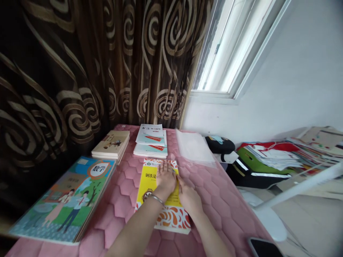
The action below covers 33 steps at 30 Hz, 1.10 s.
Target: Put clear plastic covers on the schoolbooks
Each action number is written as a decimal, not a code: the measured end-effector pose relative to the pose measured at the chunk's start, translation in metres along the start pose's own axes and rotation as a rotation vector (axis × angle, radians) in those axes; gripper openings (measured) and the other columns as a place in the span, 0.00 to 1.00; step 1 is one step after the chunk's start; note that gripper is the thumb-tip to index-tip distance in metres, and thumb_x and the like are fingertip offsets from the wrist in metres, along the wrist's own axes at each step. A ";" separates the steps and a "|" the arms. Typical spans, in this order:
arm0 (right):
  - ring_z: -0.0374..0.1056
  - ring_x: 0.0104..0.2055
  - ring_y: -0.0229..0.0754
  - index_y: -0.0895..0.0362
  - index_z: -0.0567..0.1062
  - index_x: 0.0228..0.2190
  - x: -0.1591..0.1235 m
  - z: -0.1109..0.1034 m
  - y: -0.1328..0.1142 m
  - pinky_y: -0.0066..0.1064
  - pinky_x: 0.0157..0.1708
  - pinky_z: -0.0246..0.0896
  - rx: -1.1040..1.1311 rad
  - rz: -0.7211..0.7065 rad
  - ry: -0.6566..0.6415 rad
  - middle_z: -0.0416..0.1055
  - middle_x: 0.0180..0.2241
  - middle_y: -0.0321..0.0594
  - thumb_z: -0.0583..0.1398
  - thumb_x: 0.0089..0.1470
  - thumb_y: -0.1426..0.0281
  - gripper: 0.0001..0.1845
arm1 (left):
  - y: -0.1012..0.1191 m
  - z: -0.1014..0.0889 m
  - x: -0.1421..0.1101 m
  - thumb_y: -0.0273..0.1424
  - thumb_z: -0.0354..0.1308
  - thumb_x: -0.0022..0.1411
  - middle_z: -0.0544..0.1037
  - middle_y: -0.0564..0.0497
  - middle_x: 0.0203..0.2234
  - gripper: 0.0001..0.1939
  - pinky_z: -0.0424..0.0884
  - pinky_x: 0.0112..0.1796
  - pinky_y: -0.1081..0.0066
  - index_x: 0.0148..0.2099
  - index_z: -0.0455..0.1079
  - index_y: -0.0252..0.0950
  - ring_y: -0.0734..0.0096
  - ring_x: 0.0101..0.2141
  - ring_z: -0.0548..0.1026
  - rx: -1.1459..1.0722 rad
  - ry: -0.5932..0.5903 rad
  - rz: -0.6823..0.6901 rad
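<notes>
A yellow book with orange and white swirls at its top and bottom lies flat in front of me. My left hand, with a silver bangle at the wrist, rests on the cover with its fingers stretched forward. Beside it, my right hand lies along the book's right edge, fingertips close to the left hand. Its fingers reach forward and seem to press on the edge; part of the cover is hidden under both hands.
A blue-green textbook stack lies at left, a beige book stack behind it. White booklets and a clear plastic sleeve lie at the back of the pink padded cloth. A phone sits front right; bags and papers lie beyond.
</notes>
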State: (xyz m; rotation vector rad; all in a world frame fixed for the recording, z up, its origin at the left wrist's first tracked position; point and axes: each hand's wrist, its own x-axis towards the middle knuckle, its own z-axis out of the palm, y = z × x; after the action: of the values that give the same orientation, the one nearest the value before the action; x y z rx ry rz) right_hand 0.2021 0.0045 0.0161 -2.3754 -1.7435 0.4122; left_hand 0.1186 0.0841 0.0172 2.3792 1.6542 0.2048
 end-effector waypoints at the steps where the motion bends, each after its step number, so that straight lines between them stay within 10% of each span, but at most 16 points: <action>1: 0.75 0.42 0.47 0.50 0.56 0.64 0.000 0.000 0.000 0.35 0.39 0.66 0.000 -0.002 0.000 0.77 0.42 0.47 0.43 0.63 0.70 0.29 | -0.007 0.000 0.001 0.35 0.34 0.69 0.43 0.42 0.68 0.31 0.40 0.65 0.57 0.69 0.45 0.25 0.60 0.67 0.42 0.002 0.011 0.012; 12: 0.75 0.42 0.48 0.49 0.53 0.65 0.000 0.001 0.000 0.36 0.38 0.67 0.016 -0.002 0.011 0.78 0.42 0.45 0.43 0.64 0.69 0.29 | -0.094 -0.021 -0.003 0.38 0.35 0.69 0.53 0.40 0.66 0.31 0.47 0.64 0.57 0.68 0.51 0.26 0.59 0.66 0.50 0.078 0.120 0.056; 18: 0.75 0.40 0.49 0.53 0.51 0.66 0.000 0.005 0.001 0.37 0.37 0.67 -0.037 -0.036 0.038 0.78 0.42 0.48 0.42 0.64 0.70 0.30 | -0.057 -0.003 -0.044 0.35 0.38 0.68 0.54 0.39 0.66 0.30 0.50 0.63 0.53 0.68 0.51 0.25 0.54 0.66 0.48 0.131 0.111 0.040; 23: 0.75 0.40 0.47 0.55 0.49 0.66 0.000 0.006 0.002 0.35 0.38 0.66 -0.073 -0.050 0.041 0.78 0.40 0.49 0.44 0.63 0.71 0.31 | -0.034 0.020 -0.105 0.40 0.38 0.69 0.49 0.43 0.68 0.32 0.51 0.64 0.55 0.70 0.45 0.31 0.57 0.67 0.47 0.048 0.087 0.346; 33: 0.74 0.40 0.47 0.53 0.50 0.66 0.000 0.006 0.005 0.36 0.38 0.65 -0.023 -0.044 0.029 0.76 0.42 0.47 0.41 0.65 0.69 0.29 | -0.126 0.008 -0.153 0.41 0.40 0.71 0.51 0.48 0.68 0.31 0.57 0.62 0.57 0.71 0.36 0.43 0.63 0.66 0.52 0.035 0.194 0.351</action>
State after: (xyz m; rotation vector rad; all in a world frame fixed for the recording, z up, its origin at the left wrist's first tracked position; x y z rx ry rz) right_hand 0.2045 0.0033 0.0087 -2.3417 -1.7929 0.3514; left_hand -0.0473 -0.0180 -0.0215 2.7384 1.3060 0.4848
